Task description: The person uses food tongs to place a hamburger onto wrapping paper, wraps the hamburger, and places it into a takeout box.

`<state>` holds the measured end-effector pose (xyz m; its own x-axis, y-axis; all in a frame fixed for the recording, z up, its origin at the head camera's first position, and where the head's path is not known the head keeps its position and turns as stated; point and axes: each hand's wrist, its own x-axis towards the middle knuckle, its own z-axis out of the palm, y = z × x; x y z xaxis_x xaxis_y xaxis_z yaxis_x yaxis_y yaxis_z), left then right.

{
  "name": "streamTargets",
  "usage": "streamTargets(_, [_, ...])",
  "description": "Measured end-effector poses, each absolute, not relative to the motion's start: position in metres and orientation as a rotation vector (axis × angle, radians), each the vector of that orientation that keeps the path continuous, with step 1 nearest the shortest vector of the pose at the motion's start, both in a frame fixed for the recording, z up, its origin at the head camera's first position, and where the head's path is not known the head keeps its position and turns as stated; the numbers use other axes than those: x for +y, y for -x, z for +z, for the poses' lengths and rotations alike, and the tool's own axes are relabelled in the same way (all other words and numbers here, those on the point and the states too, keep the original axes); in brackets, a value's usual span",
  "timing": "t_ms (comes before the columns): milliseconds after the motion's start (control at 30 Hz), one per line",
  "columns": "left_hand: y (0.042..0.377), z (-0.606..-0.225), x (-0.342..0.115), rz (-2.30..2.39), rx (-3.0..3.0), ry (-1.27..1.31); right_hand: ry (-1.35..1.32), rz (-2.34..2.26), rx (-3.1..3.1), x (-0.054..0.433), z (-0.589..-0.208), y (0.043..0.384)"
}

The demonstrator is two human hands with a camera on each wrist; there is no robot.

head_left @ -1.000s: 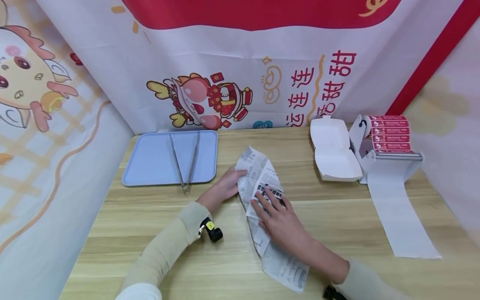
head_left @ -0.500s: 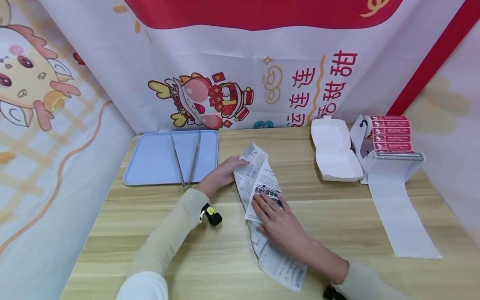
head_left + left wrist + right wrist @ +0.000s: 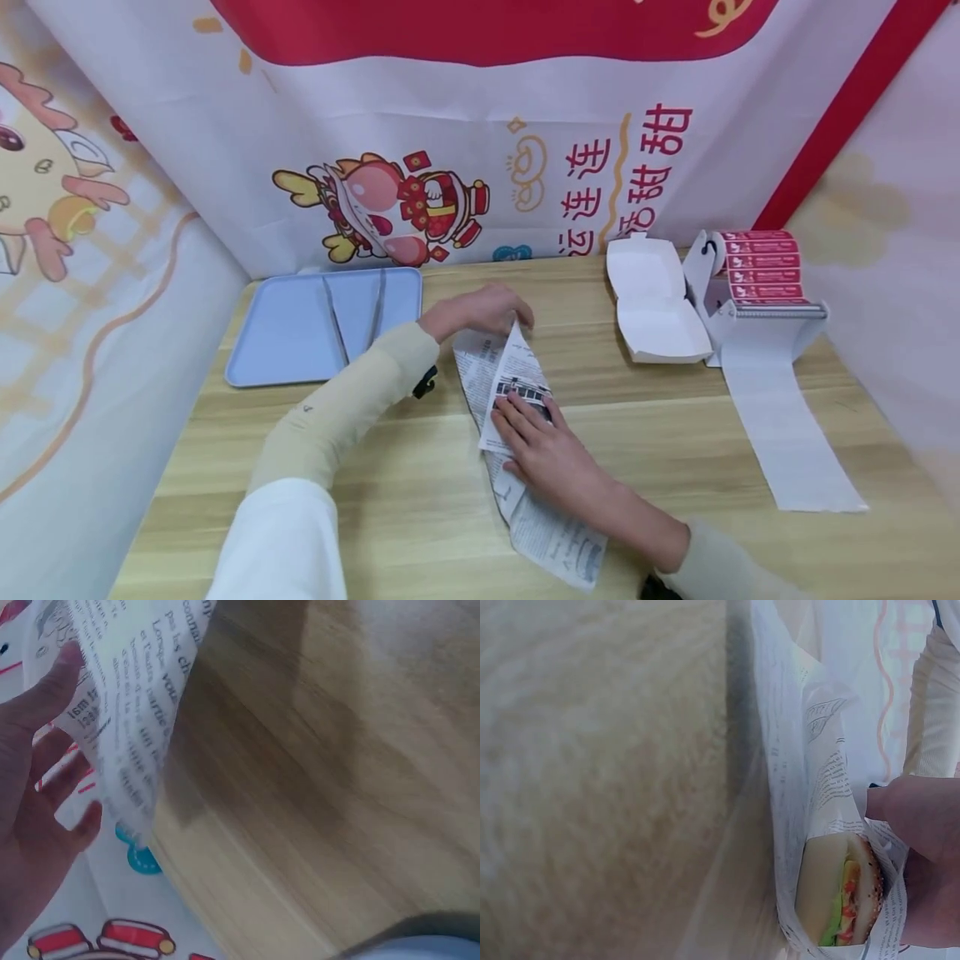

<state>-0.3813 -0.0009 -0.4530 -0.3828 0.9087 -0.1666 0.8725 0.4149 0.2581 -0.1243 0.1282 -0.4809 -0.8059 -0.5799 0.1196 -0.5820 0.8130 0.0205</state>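
Note:
A sheet of newsprint-style wrapping paper (image 3: 525,354) lies lengthwise on the wooden table, folded over itself. Inside it, the right wrist view shows a sandwich (image 3: 866,892) with a seeded bun, green lettuce and an orange-red filling. From the head view the sandwich is hidden. My right hand (image 3: 551,454) rests on the folded middle of the paper, fingers extended over its dark printed picture. At the far end, my left hand (image 3: 491,308) pinches the raised corner of the paper. In the left wrist view its thumb (image 3: 56,682) lies against the printed sheet.
A blue tray (image 3: 288,333) with metal tongs (image 3: 335,321) on it stands at the back left, partly behind my left forearm. An opened white box (image 3: 660,300) sits at the back right, beside a label dispenser (image 3: 765,310) whose white strip (image 3: 791,433) trails forward. A printed cloth hangs behind.
My left hand has moved from the paper's left edge up and right to its far end, lifting the corner. My right hand stays on the paper. The view has shifted slightly.

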Motion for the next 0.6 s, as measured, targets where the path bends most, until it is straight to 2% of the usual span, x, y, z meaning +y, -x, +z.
streamTargets(133, [0.384, -0.458, 0.005, 0.036, 2.398, -1.648, -0.924, 0.038, -2.894, 0.128, -0.480, 0.124])
streamTargets(233, [0.390, -0.461, -0.001, 0.015, 2.502, -1.579, -0.925, 0.042, -2.876, 0.127, -0.481, 0.124])
streamTargets(400, [0.399, -0.454, -0.009, 0.306, 2.575, -1.386, -0.921, 0.036, -2.855, 0.128, -0.483, 0.125])
streamTargets(600, [0.392, -0.435, 0.006, 0.361, 2.254, -1.413, -0.906, -0.008, -2.898, 0.129, -0.477, 0.126])
